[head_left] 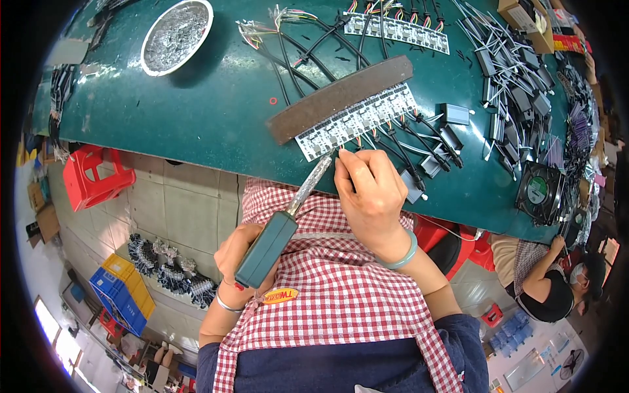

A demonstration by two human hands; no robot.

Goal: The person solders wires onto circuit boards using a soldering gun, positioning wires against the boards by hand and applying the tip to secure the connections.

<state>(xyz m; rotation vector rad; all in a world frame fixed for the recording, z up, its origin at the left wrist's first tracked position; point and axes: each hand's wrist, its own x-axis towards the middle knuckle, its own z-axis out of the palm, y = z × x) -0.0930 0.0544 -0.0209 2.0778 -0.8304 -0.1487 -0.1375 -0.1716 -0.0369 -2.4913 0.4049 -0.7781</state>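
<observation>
My left hand [237,254] is wrapped round the dark green body of a soldering gun [267,249]. Its silvery, foil-like shaft [311,185] points up to the near left end of a white circuit board strip [357,121]. Beside that tip, my right hand [373,187] is closed in a pinch at the board's near edge. What its fingertips hold is too small to make out. Short coloured wires join the board to black cables [401,152] on its near side. A brown bar [341,98] lies along the board's far edge.
A second board strip [396,33] with wires lies farther back. Black cables with stripped ends [278,26] are left of it. A white bowl of silvery scraps [177,37] stands far left. Right are heaped black housings [517,92] and a fan [540,190]. A co-worker [550,281] sits right.
</observation>
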